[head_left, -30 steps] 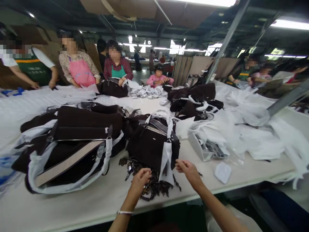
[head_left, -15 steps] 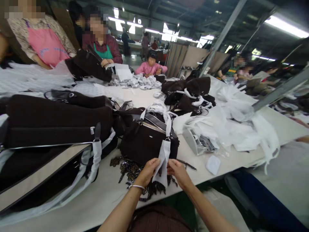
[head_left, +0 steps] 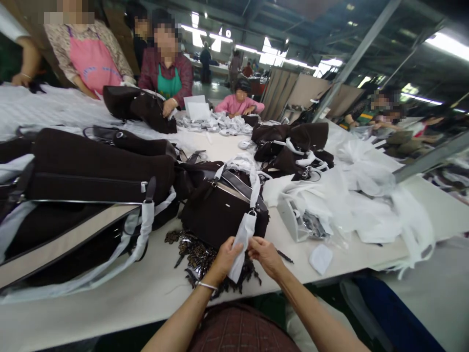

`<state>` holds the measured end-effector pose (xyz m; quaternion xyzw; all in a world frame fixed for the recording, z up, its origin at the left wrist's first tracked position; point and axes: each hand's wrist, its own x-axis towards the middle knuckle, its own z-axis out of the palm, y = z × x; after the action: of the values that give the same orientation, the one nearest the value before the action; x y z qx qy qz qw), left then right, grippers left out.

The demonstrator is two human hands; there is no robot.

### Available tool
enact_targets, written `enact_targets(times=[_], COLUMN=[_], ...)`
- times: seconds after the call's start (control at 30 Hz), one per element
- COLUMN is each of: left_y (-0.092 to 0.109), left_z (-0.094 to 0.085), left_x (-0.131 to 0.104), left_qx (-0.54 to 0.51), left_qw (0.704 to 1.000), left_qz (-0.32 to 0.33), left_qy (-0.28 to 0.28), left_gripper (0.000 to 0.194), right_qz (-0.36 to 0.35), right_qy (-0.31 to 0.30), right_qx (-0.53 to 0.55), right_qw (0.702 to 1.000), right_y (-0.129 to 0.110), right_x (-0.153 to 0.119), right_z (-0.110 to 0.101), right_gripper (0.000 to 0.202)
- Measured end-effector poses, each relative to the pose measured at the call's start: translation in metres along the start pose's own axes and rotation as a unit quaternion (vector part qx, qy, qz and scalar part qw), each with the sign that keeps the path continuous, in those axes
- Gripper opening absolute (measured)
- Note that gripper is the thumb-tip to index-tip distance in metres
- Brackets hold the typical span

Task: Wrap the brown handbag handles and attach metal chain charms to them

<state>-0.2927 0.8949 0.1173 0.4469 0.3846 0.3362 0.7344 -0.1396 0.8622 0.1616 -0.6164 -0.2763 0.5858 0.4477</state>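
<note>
Before the dark bag (head_left: 208, 217), left hand (head_left: 223, 259) pinches a white strip (head_left: 245, 232); right hand's (head_left: 269, 256) grip unclear.

1. My left hand (head_left: 224, 259) pinches the white strip (head_left: 245, 232) near the table's (head_left: 120, 310) front edge.
2. My right hand (head_left: 264, 252) is positioned at the strip's right side; contact is unclear.
3. The strip's upper end meets the ring (head_left: 252, 212) at the dark handbag (head_left: 208, 217).
4. Dark chain-like pieces (head_left: 194, 252) lie toward the front edge.
</note>
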Motion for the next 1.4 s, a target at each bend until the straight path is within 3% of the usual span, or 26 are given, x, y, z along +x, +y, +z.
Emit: enact_targets(times=[0.23,0.3,0.43,0.5,0.6,0.8,0.93,1.1,1.17,1.3,1.4], left_y=[-0.012,-0.018,-0.033,-0.038,-0.038,-0.025,-0.023,-0.025,-0.026,-0.027,-0.021], left_z=[0.011,0.016,0.027,0.032,0.036,0.025,0.017,0.018,0.018,0.014,0.007], left_x=[-0.011,-0.018,-0.033,-0.042,-0.055,-0.057,-0.052,-0.055,-0.055,-0.051,-0.051], left_qx=[0.139,0.161,0.135,0.101,0.074,0.109,0.108,0.091,0.082,0.045,0.022], left_qw=[0.977,0.969,0.958,0.959,0.967,0.971,0.971,0.976,0.977,0.977,0.986], left_qz=[0.077,0.081,0.113,0.115,0.094,0.017,0.032,0.067,0.074,0.074,0.061], left_qy=[0.143,0.17,0.224,0.238,0.226,0.211,0.213,0.185,0.181,0.195,0.151], left_gripper=[0.019,0.024,0.061,0.056,0.033,0.035,0.03,0.029,0.028,0.028,0.039], right_qz=[0.018,0.022,0.038,0.04,0.035,0.017,0.025,0.063,0.061,0.039,0.06], right_qy=[-0.068,-0.081,-0.121,-0.129,-0.122,-0.092,-0.121,-0.161,-0.154,-0.069,-0.049], right_qx=[-0.071,-0.086,-0.078,-0.061,-0.038,-0.03,-0.025,0.077,0.09,0.115,0.149], right_qw=[0.995,0.993,0.989,0.989,0.991,0.995,0.992,0.982,0.982,0.99,0.986], right_y=[0.008,0.007,0.008,0.01,0.015,0.017,0.002,-0.02,-0.025,-0.025,-0.023], right_x=[0.021,0.022,0.023,0.025,0.028,0.017,0.008,0.016,0.021,0.026,0.028], right_z=[-0.003,-0.005,-0.007,-0.008,-0.007,0.004,0.003,0.011,0.022,0.042,0.047], right_gripper=[0.041,0.04,0.043,0.044,0.042,0.045,0.053,0.069,0.061,0.039,0.037])
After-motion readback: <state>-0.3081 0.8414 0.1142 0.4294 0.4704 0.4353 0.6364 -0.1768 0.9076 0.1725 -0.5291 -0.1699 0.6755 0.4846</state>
